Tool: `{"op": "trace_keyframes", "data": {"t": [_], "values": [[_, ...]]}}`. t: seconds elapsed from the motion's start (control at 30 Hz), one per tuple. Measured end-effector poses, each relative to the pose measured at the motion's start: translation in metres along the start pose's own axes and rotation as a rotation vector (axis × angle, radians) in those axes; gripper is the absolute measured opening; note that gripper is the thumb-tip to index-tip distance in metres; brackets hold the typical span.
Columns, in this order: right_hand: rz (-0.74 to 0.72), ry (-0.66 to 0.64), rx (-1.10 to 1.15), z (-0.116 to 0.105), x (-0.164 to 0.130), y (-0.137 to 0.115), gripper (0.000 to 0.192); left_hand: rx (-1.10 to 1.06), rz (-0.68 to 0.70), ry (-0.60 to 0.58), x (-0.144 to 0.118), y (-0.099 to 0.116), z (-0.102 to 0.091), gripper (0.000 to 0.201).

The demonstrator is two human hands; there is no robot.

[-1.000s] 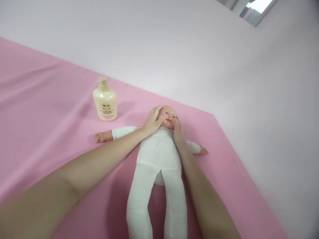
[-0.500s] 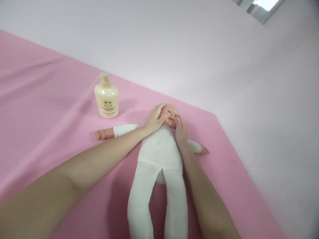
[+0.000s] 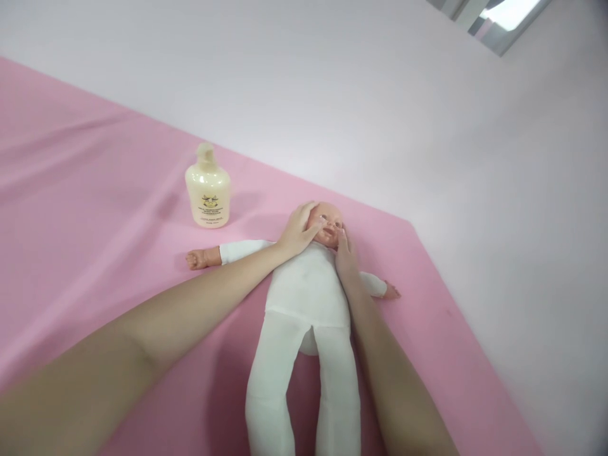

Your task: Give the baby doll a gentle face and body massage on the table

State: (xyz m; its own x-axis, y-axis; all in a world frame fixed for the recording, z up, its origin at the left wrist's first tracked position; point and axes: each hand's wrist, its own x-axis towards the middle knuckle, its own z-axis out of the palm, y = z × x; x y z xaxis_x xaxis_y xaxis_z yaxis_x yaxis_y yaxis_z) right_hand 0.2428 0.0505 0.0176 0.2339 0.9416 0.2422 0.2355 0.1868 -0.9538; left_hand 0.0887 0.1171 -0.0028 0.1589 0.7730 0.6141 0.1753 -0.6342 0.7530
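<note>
Head camera is looking down at a doll point(image 3: 306, 288) that is lying on its back on a pink cloth point(image 3: 95, 209), arms spread, legs pointing toward the viewer. Left hand point(image 3: 297, 231) is resting flat against one side of the doll's head point(image 3: 327, 225), fingers spread and loose, gripping nothing. Right hand point(image 3: 346, 256) is touching the other cheek with its fingertips, likewise uncurled and clasping nothing. Both bare forearms are crossing over the doll's white body. Cream pump bottle point(image 3: 208, 188) is standing upright on the cloth near the doll's outstretched arm, apart from both hands. Pale wall point(image 3: 380, 95) is rising behind.
</note>
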Motion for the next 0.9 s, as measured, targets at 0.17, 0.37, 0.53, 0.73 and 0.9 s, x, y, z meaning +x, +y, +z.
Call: {"op": "trace_keyframes", "data": {"t": [0.17, 0.37, 0.53, 0.73, 0.9], "values": [[0.052, 0.028, -0.018, 0.001, 0.001, -0.001, 0.063, 0.003, -0.001, 0.001, -0.001, 0.000, -0.002, 0.055], [0.028, 0.009, -0.015, 0.003, 0.001, 0.002, 0.065, 0.004, 0.000, 0.012, -0.001, 0.000, -0.003, 0.054], [0.048, 0.019, -0.004, 0.005, 0.002, 0.002, 0.072, 0.007, -0.007, 0.006, -0.001, 0.000, -0.005, 0.054], [-0.031, 0.002, 0.006, 0.006, -0.001, -0.006, 0.067, 0.011, -0.014, 0.004, -0.002, 0.000, -0.007, 0.055], [-0.009, 0.003, 0.004, 0.007, -0.002, -0.008, 0.067, 0.010, -0.016, 0.004, -0.002, 0.000, -0.006, 0.055]]}}
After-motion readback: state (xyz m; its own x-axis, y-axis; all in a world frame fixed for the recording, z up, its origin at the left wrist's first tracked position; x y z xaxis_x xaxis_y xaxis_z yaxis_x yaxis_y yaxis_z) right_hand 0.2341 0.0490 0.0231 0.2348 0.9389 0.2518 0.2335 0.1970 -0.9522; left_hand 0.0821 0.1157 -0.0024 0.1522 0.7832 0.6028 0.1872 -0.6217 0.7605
